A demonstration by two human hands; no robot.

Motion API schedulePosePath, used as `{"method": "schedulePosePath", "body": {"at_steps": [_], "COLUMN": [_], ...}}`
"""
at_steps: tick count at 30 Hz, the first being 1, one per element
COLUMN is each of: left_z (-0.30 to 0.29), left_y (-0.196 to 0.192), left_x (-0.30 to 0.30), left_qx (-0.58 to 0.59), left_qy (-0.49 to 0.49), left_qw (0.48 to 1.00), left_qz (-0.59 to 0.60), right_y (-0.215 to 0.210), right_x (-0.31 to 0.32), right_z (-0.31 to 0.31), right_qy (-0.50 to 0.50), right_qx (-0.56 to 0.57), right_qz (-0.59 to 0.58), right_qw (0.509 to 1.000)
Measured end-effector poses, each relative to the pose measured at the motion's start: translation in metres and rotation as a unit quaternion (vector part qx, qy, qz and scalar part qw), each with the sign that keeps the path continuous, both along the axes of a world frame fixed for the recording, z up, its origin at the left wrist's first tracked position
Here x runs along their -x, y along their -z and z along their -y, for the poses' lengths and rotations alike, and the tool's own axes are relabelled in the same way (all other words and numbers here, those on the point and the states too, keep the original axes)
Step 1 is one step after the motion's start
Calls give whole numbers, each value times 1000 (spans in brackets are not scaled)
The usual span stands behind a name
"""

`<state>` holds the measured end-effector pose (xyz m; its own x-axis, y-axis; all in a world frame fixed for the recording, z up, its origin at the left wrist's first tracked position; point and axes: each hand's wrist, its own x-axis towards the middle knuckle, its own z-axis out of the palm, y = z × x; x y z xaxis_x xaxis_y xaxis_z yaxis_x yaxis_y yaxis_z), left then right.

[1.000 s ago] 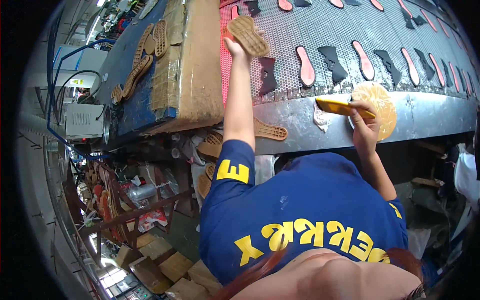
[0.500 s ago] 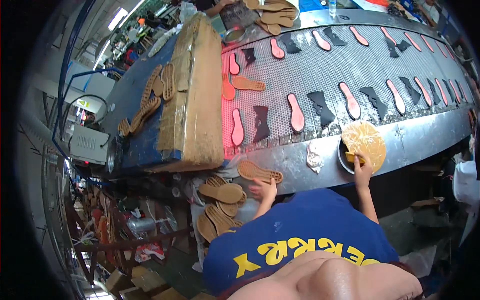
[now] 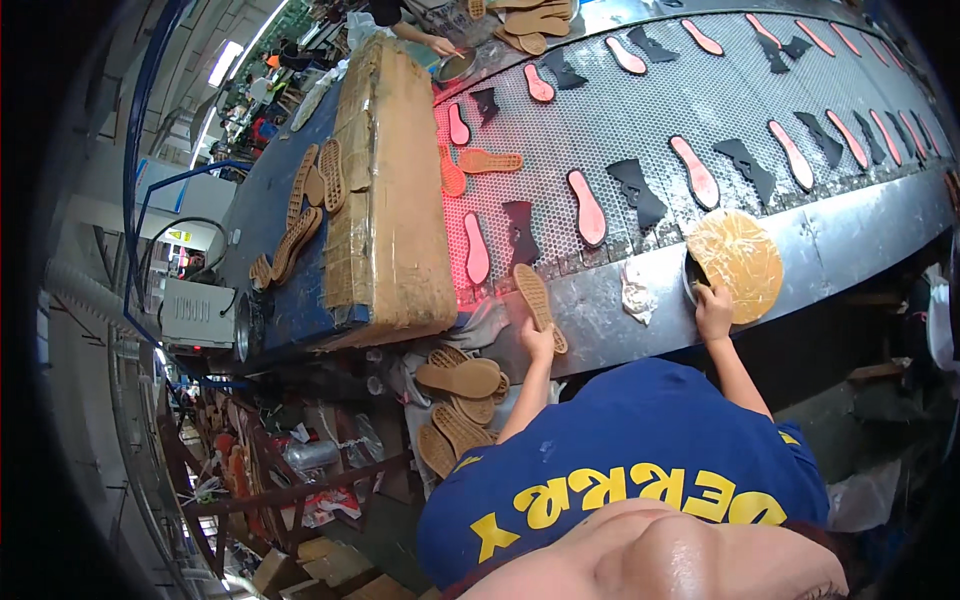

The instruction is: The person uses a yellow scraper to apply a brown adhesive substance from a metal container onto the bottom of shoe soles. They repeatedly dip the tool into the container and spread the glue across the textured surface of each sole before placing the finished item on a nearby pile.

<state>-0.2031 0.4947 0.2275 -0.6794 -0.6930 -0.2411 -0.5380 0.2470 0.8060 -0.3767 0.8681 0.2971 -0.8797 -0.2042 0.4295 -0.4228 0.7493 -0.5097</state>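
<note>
The left hand [image 3: 537,340] grips 1 tan sole [image 3: 532,293] over the metal counter [image 3: 600,335]. The right hand [image 3: 713,313] curls at a bowl [image 3: 689,281] partly under a yellow disc [image 3: 748,268]; I can't tell what it holds. Beyond, pink insoles [image 3: 694,174] lie on mesh [image 3: 565,140]; farther, a co-worker's hand [image 3: 441,46].

Yellow lettering [image 3: 595,490] across a navy shirt [image 3: 620,410], nearer the body than either grip.
Far left of the left grip [image 3: 538,340], a small yellow sign [image 3: 180,236] marks a pale cabinet [image 3: 205,236].
</note>
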Motion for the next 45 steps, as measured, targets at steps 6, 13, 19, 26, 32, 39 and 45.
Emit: {"method": "schedulePosePath", "body": {"at_steps": [6, 13, 19, 26, 32, 39, 45], "left_z": [-72, -82, -119, -135, -145, -145, -138], "left_y": [-144, -180, -228, -251, -268, -271, -277], "left_x": [43, 60, 66, 66, 66, 62, 69], "left_qx": [-527, -609, -587, -564, -539, -471, -440], "left_qy": [-73, 131, 193, 241, 248, 280, 290], "left_qw": [803, 728, 725, 720, 740, 776, 800], "left_qz": [-269, -287, -305, -325, -317, -312, -288], "right_y": [-6, 21, -116, -223, -232, -228, -229], "right_x": [6, 40, 34, 6, 6, 9, 12], "right_z": [-4, -32, 9, 55, 71, 79, 80], "right_qy": [75, 13, -5, -147, -154, -135, -144], "right_qx": [184, 733, 769, 514, 360, 369, 331], "right_qz": [87, 365, 257, -15, -78, -74, -84], "right_qw": [976, 575, 585, 845, 917, 917, 929]}}
